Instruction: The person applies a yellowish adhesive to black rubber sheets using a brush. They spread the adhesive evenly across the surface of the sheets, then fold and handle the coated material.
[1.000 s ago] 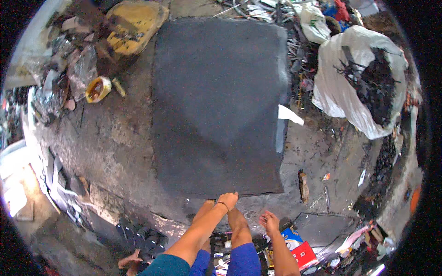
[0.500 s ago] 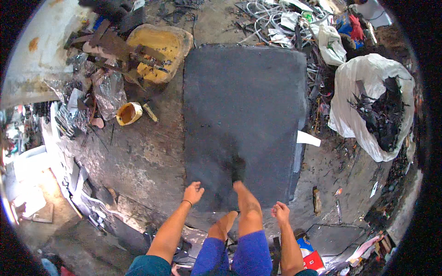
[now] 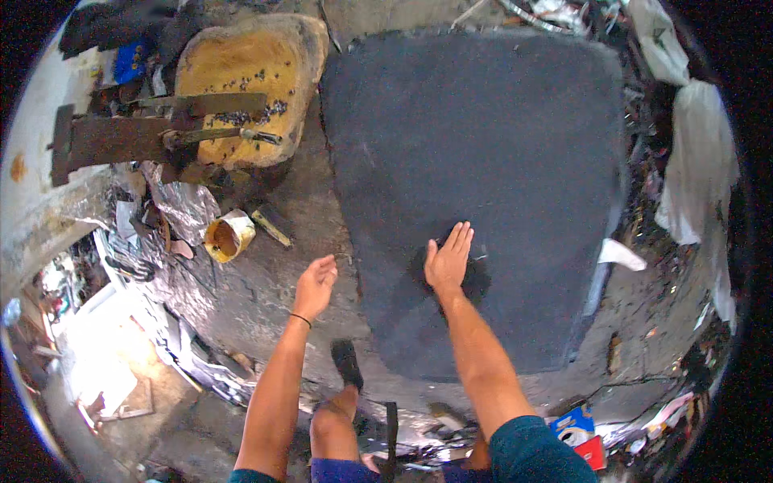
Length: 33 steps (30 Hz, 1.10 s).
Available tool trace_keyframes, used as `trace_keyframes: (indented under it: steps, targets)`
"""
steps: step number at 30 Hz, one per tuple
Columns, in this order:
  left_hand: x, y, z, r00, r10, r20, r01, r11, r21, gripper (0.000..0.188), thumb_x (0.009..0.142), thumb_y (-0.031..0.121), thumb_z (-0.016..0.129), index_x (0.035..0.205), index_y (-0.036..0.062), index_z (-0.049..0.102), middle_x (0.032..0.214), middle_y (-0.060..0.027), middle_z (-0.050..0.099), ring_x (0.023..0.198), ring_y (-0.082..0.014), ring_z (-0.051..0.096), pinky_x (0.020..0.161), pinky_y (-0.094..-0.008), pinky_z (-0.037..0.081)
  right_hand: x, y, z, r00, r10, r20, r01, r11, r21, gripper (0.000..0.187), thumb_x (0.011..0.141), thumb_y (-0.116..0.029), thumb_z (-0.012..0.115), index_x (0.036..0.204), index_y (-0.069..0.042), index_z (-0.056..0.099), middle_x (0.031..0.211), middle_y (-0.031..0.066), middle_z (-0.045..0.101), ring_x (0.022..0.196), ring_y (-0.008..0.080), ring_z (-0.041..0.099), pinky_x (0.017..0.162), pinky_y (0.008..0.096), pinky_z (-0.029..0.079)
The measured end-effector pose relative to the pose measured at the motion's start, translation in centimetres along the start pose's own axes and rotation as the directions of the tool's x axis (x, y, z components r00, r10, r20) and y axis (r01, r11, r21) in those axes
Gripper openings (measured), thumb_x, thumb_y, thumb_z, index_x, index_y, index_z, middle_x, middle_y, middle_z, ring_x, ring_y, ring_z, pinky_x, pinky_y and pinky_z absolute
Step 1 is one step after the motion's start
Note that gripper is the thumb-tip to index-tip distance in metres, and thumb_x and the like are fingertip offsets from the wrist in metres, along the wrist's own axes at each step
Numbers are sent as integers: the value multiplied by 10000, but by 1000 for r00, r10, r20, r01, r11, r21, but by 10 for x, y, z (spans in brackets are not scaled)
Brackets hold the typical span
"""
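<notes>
my right grip is palm down with fingers straight, over the lower middle of the dark sheet, clasping nothing; whether it presses or hovers i cannot tell. my left grip hangs just outside the sheet's left edge, fingers half curled, nothing seen within. the sheet lies spread on the floor, beneath the right grip.

risks, as i judge them: (1) a sideways push of the right palm could drag or ruck the sheet, since neither hand pins its left edge; (2) the foot in dark footwear, close to the lower left corner, could catch that edge if it shifted; (3) a wide leftward sweep of the left grip could knock the yellow-and-white pot, beside a short pale stick; (4) the white strip jutting at the right edge could snag.

the sheet is matt charcoal, darker around the right grip, from shadow or damp i cannot say. about it the floor is stained grey-brown. at upper left, a brown board crosses a yellow pad dotted with dark bits; a white sack sits at right, blue-and-red packaging at lower right; glare washes out the lower left.
</notes>
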<state>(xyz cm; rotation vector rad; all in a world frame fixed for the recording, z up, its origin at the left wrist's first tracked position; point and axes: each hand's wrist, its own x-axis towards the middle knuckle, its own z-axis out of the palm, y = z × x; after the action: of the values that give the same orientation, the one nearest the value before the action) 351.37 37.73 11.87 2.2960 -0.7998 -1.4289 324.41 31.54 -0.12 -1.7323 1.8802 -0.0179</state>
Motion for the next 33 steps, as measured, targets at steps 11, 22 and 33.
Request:
trace_keyframes:
  steps: [11,22,33]
  targets:
    - [171,-31,-2,992,76,-106,-77,997,-6,554,944,242,627,1376,-37,423,1160,-134,619,971,-183,615,870,-336,495,-52,-145,64,700,-694,170,693,717,75,397,903,-117,475,1286,-22,515,1357,190,516,1290,355,468,1102,455,356]
    - [164,-27,64,953,178,-246,-218,965,-144,754,891,489,659,1297,-121,483,1206,-265,597,1133,-353,569,988,-422,429,-200,212,-16,752,617,-232,-643,764,-52,733,954,-422,511,1454,61,278,1501,329,270,1339,496,351,1110,510,314]
    - [204,-5,106,790,420,-448,-504,860,-83,511,978,408,520,1086,-91,539,1046,-325,626,998,-490,597,833,-522,464,-370,167,2,324,863,-387,-869,433,240,719,922,-373,576,1451,34,306,1503,292,299,1397,443,292,1156,500,240]
